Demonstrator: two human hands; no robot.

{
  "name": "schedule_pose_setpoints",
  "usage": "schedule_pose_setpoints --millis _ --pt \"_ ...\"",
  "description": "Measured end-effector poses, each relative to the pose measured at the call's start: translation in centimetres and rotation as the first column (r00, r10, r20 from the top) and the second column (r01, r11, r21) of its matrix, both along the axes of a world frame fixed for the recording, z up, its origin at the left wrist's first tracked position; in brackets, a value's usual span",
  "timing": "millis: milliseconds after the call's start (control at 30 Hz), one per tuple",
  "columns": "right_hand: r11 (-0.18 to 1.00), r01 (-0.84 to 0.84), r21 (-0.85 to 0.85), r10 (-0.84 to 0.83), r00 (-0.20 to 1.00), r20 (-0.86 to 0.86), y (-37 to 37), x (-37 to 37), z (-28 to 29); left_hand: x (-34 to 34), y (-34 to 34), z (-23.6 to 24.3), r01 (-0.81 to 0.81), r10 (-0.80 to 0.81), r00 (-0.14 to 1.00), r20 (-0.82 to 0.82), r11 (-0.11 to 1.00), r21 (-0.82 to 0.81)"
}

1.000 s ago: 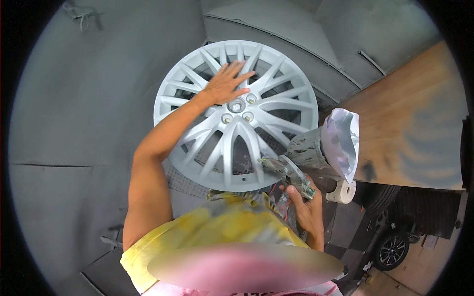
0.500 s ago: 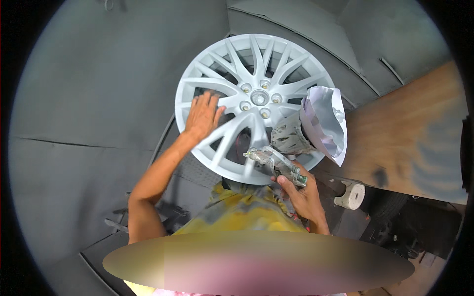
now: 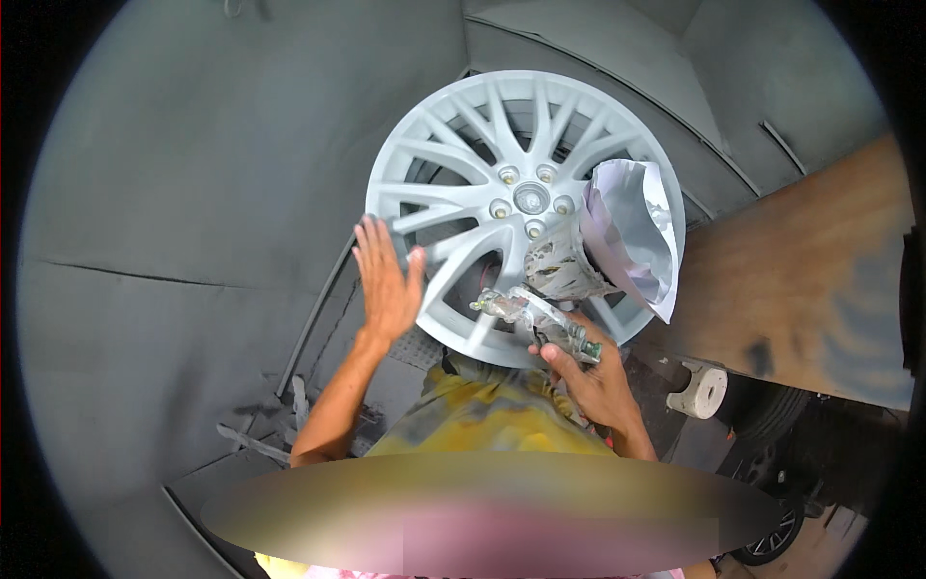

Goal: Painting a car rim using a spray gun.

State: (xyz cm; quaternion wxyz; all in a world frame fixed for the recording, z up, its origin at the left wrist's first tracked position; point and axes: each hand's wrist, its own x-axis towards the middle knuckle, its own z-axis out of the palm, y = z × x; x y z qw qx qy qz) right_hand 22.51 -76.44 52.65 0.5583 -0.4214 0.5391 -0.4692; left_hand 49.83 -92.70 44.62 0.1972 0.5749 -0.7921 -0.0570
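A light grey, many-spoked car wheel lies face up in front of me. Beside its lower left edge is my left hand, fingers stretched and spread, holding nothing. I cannot tell whether it touches the rim. My right hand grips a spray gun wrapped in clear plastic, over the near right part of the wheel. The gun's paint-spattered cup tilts over the spokes. A white paper cone sits at the cup's far end and hides part of the rim.
Grey sheet covering spans the left and back. A wooden panel stands at the right, with a white cylindrical piece below it. Tyres lie in the dark lower right. Grey stand legs show at lower left.
My left hand has moved off the spokes to beside the rim. The wheel has turned slightly clockwise and appears farther right in view. My right hand keeps its hold on the spray gun.
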Motion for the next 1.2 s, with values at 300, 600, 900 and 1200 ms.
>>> schedule_pose_setpoints --millis 300,600,900,1200 --pt "0.994 0.108 -0.021 -0.11 0.986 -0.128 0.4 1.2 -0.2 -0.2 -20.8 -1.5 -0.089 0.088 0.995 0.045 0.996 0.009" --pt "0.919 0.392 -0.049 -0.394 0.898 -0.196 1.5 4.3 -1.6 -17.7 -35.1 -4.3 0.192 -0.203 0.957 0.206 0.979 0.071" --pt "0.835 0.549 0.026 -0.544 0.833 -0.105 1.7 7.3 -1.6 -25.7 -16.6 -6.2 0.816 -0.802 0.568 0.186 0.578 -0.002" --pt "0.912 0.409 0.005 -0.405 0.905 -0.13 -1.7 3.9 0.1 -12.5 -13.9 -2.6 0.81 -0.811 0.584 -0.034 0.581 0.079"
